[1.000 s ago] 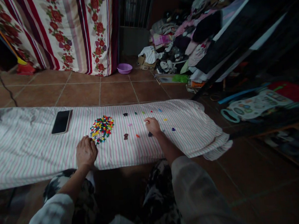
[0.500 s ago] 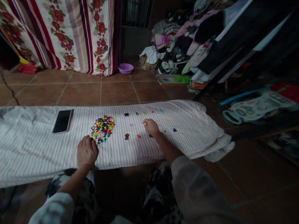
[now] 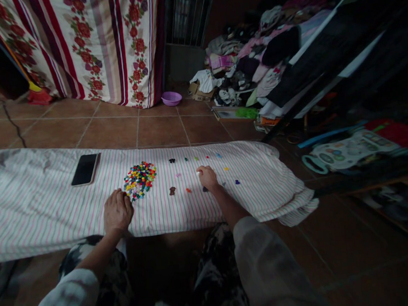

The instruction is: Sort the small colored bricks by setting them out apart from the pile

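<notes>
My left hand point(image 3: 118, 209) rests on the striped cloth with fingers loosely extended. Its fingertips touch the near-left edge of a pile of small multicoloured beads point(image 3: 140, 179). Farther right, my right hand point(image 3: 208, 177) pinches a small white bead point(image 3: 198, 173) low over the cloth. Small single-colour groups lie around that hand: black beads point(image 3: 172, 160), brown beads point(image 3: 172, 191), orange beads point(image 3: 188, 190), pink beads point(image 3: 178, 175), yellow beads point(image 3: 226, 168), blue beads point(image 3: 219, 155) and dark purple beads point(image 3: 237, 182). A dark group is partly hidden beside my right wrist.
A phone point(image 3: 85, 170) lies on the striped cloth point(image 3: 45, 198) left of the pile. Beyond, on the tiled floor, stand a purple basin point(image 3: 172, 98) and a red broom point(image 3: 39, 96) by a flowered curtain point(image 3: 107, 47). Heaped clothes point(image 3: 253, 59) fill the back right.
The view has tilted slightly, so the cloth sits a little lower. My right hand stays at almost the same spot, pinching the white bead. My left hand remains beside the pile.
</notes>
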The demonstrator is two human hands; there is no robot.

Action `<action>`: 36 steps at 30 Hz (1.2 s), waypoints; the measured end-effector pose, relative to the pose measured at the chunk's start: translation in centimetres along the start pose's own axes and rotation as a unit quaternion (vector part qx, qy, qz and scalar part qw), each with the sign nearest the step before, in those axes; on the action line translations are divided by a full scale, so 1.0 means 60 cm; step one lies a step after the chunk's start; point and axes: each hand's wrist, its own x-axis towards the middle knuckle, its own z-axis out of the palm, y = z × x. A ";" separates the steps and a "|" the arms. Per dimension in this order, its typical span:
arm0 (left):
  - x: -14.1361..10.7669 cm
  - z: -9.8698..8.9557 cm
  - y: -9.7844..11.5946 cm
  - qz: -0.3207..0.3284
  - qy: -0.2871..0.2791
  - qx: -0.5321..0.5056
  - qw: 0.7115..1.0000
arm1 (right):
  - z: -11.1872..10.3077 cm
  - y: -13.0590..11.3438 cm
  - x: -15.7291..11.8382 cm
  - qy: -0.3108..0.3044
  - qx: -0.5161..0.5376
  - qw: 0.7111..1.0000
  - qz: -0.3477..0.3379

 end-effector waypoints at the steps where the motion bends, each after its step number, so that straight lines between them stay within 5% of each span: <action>1: 0.000 0.001 0.000 0.000 0.001 -0.002 1.000 | 0.000 0.000 -0.001 0.004 0.001 1.000 0.007; 26: 0.002 0.003 0.000 -0.026 -0.006 -0.032 0.999 | -0.012 -0.006 -0.002 0.019 -0.003 0.999 0.027; 31: 0.004 0.003 0.002 -0.038 -0.011 -0.035 0.999 | -0.005 -0.073 -0.008 0.040 0.062 0.995 -0.061; 36: 0.002 0.006 0.001 -0.047 -0.002 -0.038 0.998 | 0.045 -0.185 -0.051 -0.015 0.137 0.975 -0.173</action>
